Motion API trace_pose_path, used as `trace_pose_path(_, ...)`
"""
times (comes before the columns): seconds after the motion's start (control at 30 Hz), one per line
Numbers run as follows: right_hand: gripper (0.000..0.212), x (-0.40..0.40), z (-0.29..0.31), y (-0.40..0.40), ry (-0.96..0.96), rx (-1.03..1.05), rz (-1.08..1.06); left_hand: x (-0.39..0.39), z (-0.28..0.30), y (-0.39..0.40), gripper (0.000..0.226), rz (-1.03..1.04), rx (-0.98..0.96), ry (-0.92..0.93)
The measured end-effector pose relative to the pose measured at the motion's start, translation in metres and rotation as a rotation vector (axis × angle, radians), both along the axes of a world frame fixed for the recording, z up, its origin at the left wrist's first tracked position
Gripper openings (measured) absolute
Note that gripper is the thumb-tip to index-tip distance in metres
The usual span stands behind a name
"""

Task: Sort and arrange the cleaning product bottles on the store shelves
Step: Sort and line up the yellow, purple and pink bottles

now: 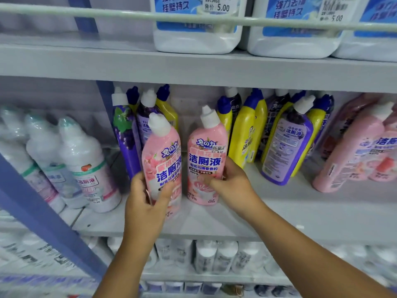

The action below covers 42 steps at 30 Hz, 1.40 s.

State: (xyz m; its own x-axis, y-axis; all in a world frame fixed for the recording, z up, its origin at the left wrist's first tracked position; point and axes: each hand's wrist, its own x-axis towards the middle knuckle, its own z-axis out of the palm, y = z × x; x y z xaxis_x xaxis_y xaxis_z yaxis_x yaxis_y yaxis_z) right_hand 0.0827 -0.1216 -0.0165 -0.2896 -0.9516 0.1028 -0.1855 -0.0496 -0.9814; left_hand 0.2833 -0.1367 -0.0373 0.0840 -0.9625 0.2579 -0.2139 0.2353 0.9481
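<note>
Pink toilet-cleaner bottles, 2 of them, stand side by side at the front of the middle shelf (279, 214), labels facing out, apparently being lined up as a matching pair. The left hand (146, 203) wraps its fingers around the left pink bottle (162, 160); the right hand (232, 186) grips the lower body of the right pink bottle (207, 155). Both bottles are upright, long axes near vertical, angled white caps pointing up and slightly left. Behind them, purple bottles (125, 134) and yellow bottles (242, 134) lean mixed together, likely awaiting sorting. More pink bottles (352, 147) lean at far right.
</note>
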Motion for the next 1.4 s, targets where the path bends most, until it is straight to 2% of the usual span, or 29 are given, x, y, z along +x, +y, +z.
trace_pose_path(0.07,0.044,-0.008,-0.001,0.008,0.000,-0.010,-0.013,0.000,-0.003,0.001,0.049,-0.024,0.041,-0.048)
trace_pose_path(0.23,0.042,-0.043,0.009,0.037,0.021,-0.072,-0.030,-0.012,0.006,0.016,0.049,-0.025,0.125,0.040)
trace_pose_path(0.37,0.046,-0.085,0.019,0.069,0.049,-0.098,-0.020,-0.049,0.023,0.046,0.046,-0.166,0.123,0.032)
trace_pose_path(0.57,0.044,-0.173,0.026,0.140,0.066,-0.120,-0.076,-0.153,0.035,0.097,0.048,-0.348,0.114,0.037)
trace_pose_path(0.9,0.049,-0.371,0.012,0.262,-0.012,-0.120,-0.234,-0.352,0.020,0.176,0.049,-0.461,0.130,0.039)
trace_pose_path(1.07,0.049,-0.446,0.003,0.279,-0.067,-0.141,-0.320,-0.439,0.012,0.186,0.048,-0.501,0.167,0.020)
trace_pose_path(1.2,0.049,-0.488,-0.009,0.280,-0.117,-0.135,-0.360,-0.492,0.005,0.183,0.062,-0.525,0.188,0.020)
trace_pose_path(1.4,0.042,-0.518,-0.013,0.264,-0.039,-0.165,-0.445,-0.535,0.001,0.169,0.062,-0.574,0.134,-0.043)
